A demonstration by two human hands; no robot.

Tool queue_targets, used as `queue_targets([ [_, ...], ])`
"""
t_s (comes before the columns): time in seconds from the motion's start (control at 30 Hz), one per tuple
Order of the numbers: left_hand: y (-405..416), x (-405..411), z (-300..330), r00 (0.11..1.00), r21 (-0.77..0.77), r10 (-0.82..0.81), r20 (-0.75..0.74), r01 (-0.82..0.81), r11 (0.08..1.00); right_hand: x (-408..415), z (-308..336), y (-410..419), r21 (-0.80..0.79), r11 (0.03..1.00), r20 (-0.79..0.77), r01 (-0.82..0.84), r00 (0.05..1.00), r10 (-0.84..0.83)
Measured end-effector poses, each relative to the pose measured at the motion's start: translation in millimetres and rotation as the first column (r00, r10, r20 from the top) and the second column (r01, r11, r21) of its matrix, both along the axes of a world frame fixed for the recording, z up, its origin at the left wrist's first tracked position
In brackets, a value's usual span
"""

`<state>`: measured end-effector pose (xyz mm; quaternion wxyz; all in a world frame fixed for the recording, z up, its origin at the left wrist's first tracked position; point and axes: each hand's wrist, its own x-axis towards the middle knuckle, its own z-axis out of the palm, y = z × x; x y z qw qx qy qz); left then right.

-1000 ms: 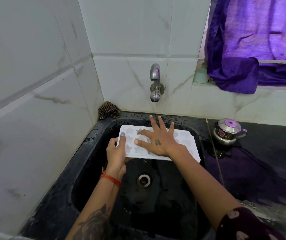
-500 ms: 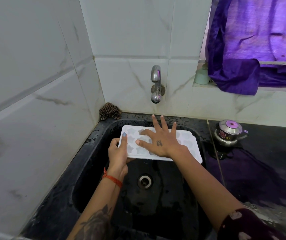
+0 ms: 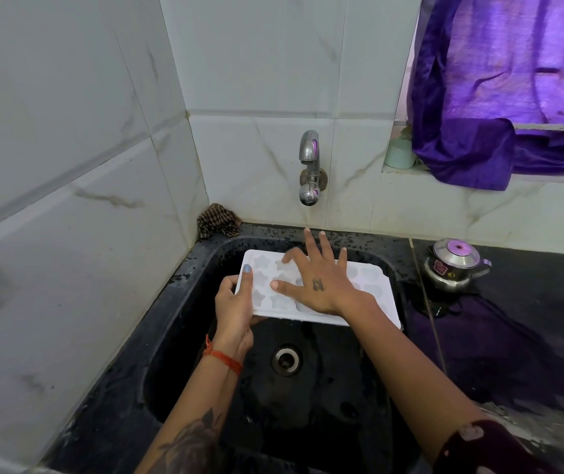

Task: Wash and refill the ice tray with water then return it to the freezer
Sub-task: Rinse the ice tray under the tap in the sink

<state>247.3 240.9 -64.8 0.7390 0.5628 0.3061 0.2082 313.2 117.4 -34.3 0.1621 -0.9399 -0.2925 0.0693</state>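
A white ice tray point(image 3: 374, 285) with star-shaped cells is held level over the black sink point(image 3: 205, 336), below the steel tap point(image 3: 309, 165). My left hand point(image 3: 236, 309) grips the tray's left end, thumb on top and fingers underneath. My right hand point(image 3: 318, 282) lies flat on the tray's cells with its fingers spread and straight. No water runs from the tap. The tray's middle is hidden under my right hand.
A drain point(image 3: 286, 359) sits in the sink floor below the tray. A checked cloth point(image 3: 217, 220) is bunched in the back left corner. A small steel pot point(image 3: 453, 263) stands on the black counter to the right. A purple cloth point(image 3: 499, 97) hangs over the window ledge beside a pale cup point(image 3: 399, 153).
My right hand has shifted slightly across the tray's cells. The left hand keeps its hold on the tray's left end.
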Motion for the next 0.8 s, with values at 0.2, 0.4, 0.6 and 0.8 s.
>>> queue_targets([
  [0.2,-3,-1,1,1.0,0.032,-0.022,0.011,0.021,0.999,-2,6,14,-0.01,0.996,0.061,-0.083,0.995,0.084],
  [0.4,-3,-2,4,0.999,0.035,-0.038,0.021,0.037,0.999,1,7,26,-0.079,0.993,0.015,-0.091,0.996,0.093],
  [0.6,-5,-6,8,1.0,0.029,-0.018,0.022,0.017,0.999,3,10,25,-0.123,0.989,0.061,-0.076,0.995,0.084],
  [0.8,-5,-6,9,0.999,-0.008,-0.031,0.023,0.031,0.999,-3,5,26,-0.156,0.986,0.137,-0.055,0.987,0.077],
])
